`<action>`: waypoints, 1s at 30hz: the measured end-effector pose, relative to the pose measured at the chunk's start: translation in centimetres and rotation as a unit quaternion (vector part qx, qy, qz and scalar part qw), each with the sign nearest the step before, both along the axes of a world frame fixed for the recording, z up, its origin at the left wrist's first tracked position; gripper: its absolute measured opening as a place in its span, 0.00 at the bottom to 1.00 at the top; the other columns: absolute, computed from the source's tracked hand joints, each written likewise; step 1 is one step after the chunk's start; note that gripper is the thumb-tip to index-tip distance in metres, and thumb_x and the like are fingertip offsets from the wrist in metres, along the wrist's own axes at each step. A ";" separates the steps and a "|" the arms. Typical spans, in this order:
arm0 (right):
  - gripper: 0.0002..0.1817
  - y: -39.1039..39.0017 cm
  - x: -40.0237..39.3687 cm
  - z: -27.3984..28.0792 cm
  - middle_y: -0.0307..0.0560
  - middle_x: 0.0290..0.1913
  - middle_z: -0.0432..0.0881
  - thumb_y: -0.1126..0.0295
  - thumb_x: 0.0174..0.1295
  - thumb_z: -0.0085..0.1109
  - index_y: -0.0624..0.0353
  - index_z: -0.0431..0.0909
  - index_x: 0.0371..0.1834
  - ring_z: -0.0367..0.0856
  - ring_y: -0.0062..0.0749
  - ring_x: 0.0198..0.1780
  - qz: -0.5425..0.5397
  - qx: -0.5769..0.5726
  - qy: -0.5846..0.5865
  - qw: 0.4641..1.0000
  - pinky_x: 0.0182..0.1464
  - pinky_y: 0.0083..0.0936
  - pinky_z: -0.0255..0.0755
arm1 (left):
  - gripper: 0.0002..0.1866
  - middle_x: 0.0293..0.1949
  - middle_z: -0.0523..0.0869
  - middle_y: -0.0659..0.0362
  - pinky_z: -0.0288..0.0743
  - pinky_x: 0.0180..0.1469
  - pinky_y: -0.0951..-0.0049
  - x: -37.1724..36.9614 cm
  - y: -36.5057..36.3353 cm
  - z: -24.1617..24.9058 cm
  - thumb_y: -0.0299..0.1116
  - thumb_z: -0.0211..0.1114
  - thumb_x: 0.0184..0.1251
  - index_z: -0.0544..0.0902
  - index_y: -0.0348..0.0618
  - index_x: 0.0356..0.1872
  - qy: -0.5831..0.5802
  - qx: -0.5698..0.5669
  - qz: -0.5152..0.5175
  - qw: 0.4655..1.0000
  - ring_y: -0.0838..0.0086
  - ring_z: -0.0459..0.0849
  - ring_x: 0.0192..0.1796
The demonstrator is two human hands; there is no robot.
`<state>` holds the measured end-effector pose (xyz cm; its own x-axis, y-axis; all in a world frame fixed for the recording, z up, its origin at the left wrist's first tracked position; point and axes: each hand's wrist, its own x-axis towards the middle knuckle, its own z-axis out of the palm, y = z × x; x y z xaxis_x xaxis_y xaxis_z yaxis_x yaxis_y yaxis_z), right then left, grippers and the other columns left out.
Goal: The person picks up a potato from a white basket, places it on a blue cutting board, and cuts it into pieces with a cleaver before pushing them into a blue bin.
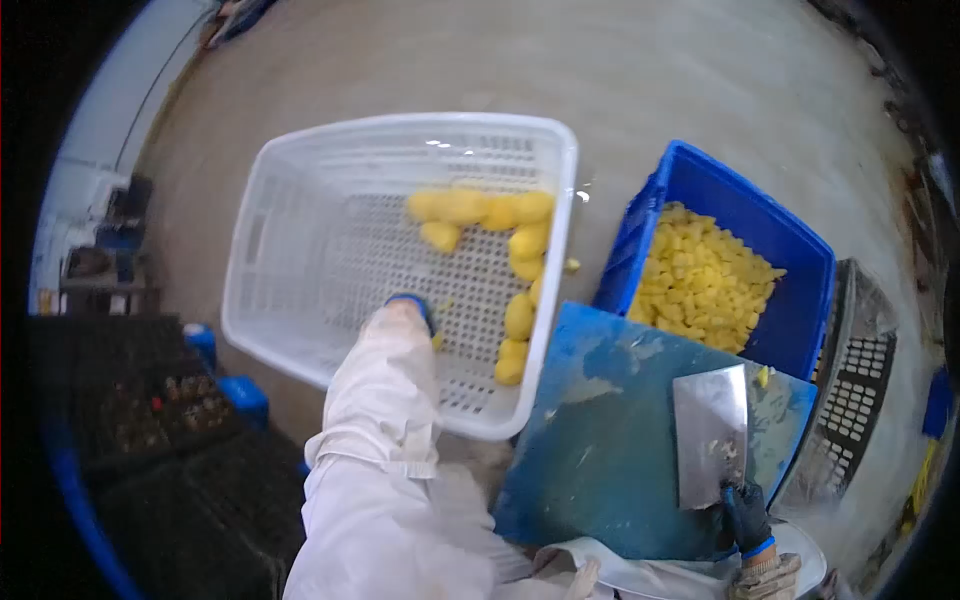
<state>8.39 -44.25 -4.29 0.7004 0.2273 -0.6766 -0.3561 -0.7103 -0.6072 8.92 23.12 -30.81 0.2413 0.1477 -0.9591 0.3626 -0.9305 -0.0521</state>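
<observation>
My left arm, in a white sleeve, reaches down into a white perforated crate. Only a bit of blue glove shows of my left hand; its fingers are hidden behind the sleeve. Peeled yellow potatoes lie along the right and far sides of the crate. At the lower right my right hand, in a dark glove, is closed around the handle end of a cleaver. The wide blade lies over a worn blue cutting board, with small yellow scraps near its tip.
Behind the board stands a blue bin holding diced yellow pieces. A black perforated crate is at its right. Dark crates fill the lower left, beside blue objects. Concrete floor lies beyond.
</observation>
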 end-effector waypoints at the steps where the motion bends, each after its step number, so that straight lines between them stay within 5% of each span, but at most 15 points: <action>1: 0.12 -0.2 0.0 -0.2 0.55 0.46 0.80 0.70 0.60 0.55 0.63 0.79 0.44 0.77 0.44 0.48 -0.019 -0.011 -0.007 1.000 0.51 0.32 0.68 | 0.34 0.55 0.79 0.55 0.67 0.59 0.57 -1.1 -0.6 -0.4 0.48 0.67 0.51 0.72 0.48 0.61 -0.007 -0.019 0.005 1.000 0.62 0.75 0.57; 4: 0.12 0.6 0.5 1.0 0.57 0.44 0.80 0.67 0.60 0.55 0.61 0.79 0.44 0.76 0.50 0.49 0.200 -0.061 -0.120 0.971 0.52 0.36 0.68 | 0.33 0.53 0.80 0.54 0.70 0.55 0.60 0.1 0.0 -1.7 0.45 0.68 0.51 0.72 0.47 0.60 -0.018 -0.087 0.012 0.996 0.63 0.77 0.54; 7: 0.13 0.6 0.0 0.7 0.57 0.43 0.80 0.66 0.61 0.54 0.62 0.79 0.43 0.77 0.49 0.49 0.042 -0.021 0.002 0.999 0.51 0.36 0.69 | 0.32 0.51 0.80 0.53 0.72 0.52 0.62 -1.1 -1.1 -1.7 0.42 0.68 0.51 0.72 0.47 0.60 -0.016 -0.140 0.031 0.990 0.64 0.78 0.51; 9: 0.14 0.6 0.2 0.6 0.58 0.44 0.80 0.65 0.61 0.54 0.62 0.79 0.44 0.78 0.47 0.48 0.031 0.015 -0.002 0.999 0.50 0.35 0.70 | 0.32 0.50 0.81 0.53 0.74 0.49 0.64 -2.7 -4.5 -0.7 0.40 0.69 0.51 0.72 0.46 0.59 -0.010 -0.164 0.054 0.985 0.65 0.79 0.48; 11: 0.15 0.0 -0.1 0.3 0.57 0.40 0.81 0.63 0.62 0.54 0.62 0.79 0.44 0.80 0.44 0.43 0.157 0.016 -0.115 0.981 0.46 0.34 0.71 | 0.31 0.49 0.81 0.52 0.75 0.47 0.66 -1.2 -8.8 1.9 0.38 0.69 0.50 0.72 0.45 0.59 -0.003 -0.178 0.085 0.980 0.66 0.80 0.46; 14: 0.15 1.4 0.4 1.5 0.54 0.39 0.82 0.60 0.63 0.54 0.60 0.80 0.44 0.81 0.42 0.38 0.043 -0.017 0.026 0.999 0.44 0.34 0.72 | 0.31 0.47 0.81 0.51 0.78 0.43 0.68 0.5 -11.8 7.2 0.35 0.70 0.50 0.72 0.45 0.59 0.001 -0.191 0.134 0.972 0.67 0.82 0.42; 17: 0.17 1.3 0.1 1.3 0.49 0.35 0.83 0.57 0.63 0.53 0.59 0.81 0.44 0.81 0.37 0.35 0.010 -0.008 0.024 1.000 0.40 0.31 0.72 | 0.31 0.46 0.82 0.51 0.79 0.40 0.70 1.0 -12.9 13.8 0.33 0.70 0.50 0.72 0.44 0.58 -0.016 -0.190 0.164 0.968 0.68 0.83 0.40; 19: 0.20 1.1 -0.2 1.5 0.50 0.36 0.83 0.53 0.62 0.53 0.58 0.81 0.44 0.81 0.37 0.36 -0.032 0.019 0.055 0.998 0.41 0.31 0.72 | 0.31 0.40 0.82 0.52 0.79 0.31 0.77 0.9 -12.3 18.0 0.27 0.71 0.48 0.72 0.43 0.58 -0.181 -0.134 0.246 0.943 0.72 0.83 0.34; 21: 0.23 -0.5 -1.3 -1.9 0.49 0.34 0.83 0.49 0.62 0.52 0.59 0.81 0.45 0.81 0.33 0.33 0.059 -0.004 -0.180 0.982 0.39 0.29 0.72 | 0.31 0.43 0.81 0.54 0.79 0.37 0.75 0.4 -10.9 21.5 0.30 0.70 0.51 0.68 0.40 0.58 -0.302 -0.312 0.315 0.844 0.70 0.82 0.39; 23: 0.23 1.2 -0.4 2.1 0.49 0.35 0.83 0.48 0.61 0.52 0.58 0.81 0.44 0.81 0.33 0.33 0.018 -0.007 -0.079 0.997 0.37 0.30 0.72 | 0.31 0.49 0.78 0.55 0.76 0.49 0.73 -0.1 -13.1 26.6 0.30 0.69 0.53 0.68 0.39 0.60 -0.488 -0.336 0.199 0.781 0.71 0.79 0.48; 25: 0.24 1.7 -0.9 1.5 0.50 0.35 0.82 0.47 0.61 0.52 0.56 0.81 0.43 0.80 0.33 0.32 -0.008 -0.016 0.021 1.000 0.36 0.31 0.72 | 0.31 0.53 0.76 0.56 0.69 0.58 0.70 -1.1 -19.6 33.1 0.31 0.68 0.56 0.66 0.39 0.61 -0.483 -0.400 0.195 0.754 0.71 0.74 0.56; 27: 0.20 -1.0 -1.9 -4.9 0.49 0.33 0.82 0.51 0.61 0.54 0.57 0.81 0.41 0.79 0.30 0.32 0.158 -0.036 -0.334 0.928 0.32 0.29 0.71 | 0.30 0.53 0.75 0.57 0.66 0.61 0.69 -2.6 -24.4 32.7 0.32 0.67 0.57 0.66 0.39 0.61 -0.518 -0.383 0.116 0.756 0.70 0.73 0.56; 28: 0.20 -0.6 -3.4 -2.5 0.49 0.33 0.82 0.51 0.61 0.54 0.57 0.81 0.41 0.79 0.30 0.32 0.155 -0.038 -0.332 0.930 0.32 0.29 0.71 | 0.30 0.54 0.75 0.54 0.66 0.60 0.67 -3.6 -27.4 31.8 0.35 0.67 0.57 0.67 0.38 0.60 -0.530 -0.405 0.128 0.734 0.67 0.73 0.56; 30: 0.16 2.4 -5.6 4.9 0.53 0.34 0.81 0.58 0.61 0.55 0.59 0.79 0.42 0.80 0.36 0.33 -0.059 0.110 -0.044 0.991 0.34 0.33 0.72 | 0.31 0.55 0.74 0.51 0.67 0.60 0.65 -5.5 -33.1 29.5 0.37 0.67 0.57 0.67 0.38 0.60 -0.536 -0.438 0.135 0.709 0.64 0.74 0.57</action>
<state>2.75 -41.88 0.64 0.7847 0.2753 -0.5554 -0.3681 -0.5139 -0.7748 3.41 -9.95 -1.26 0.9775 -0.2111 0.0013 -0.0714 -0.3248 0.9431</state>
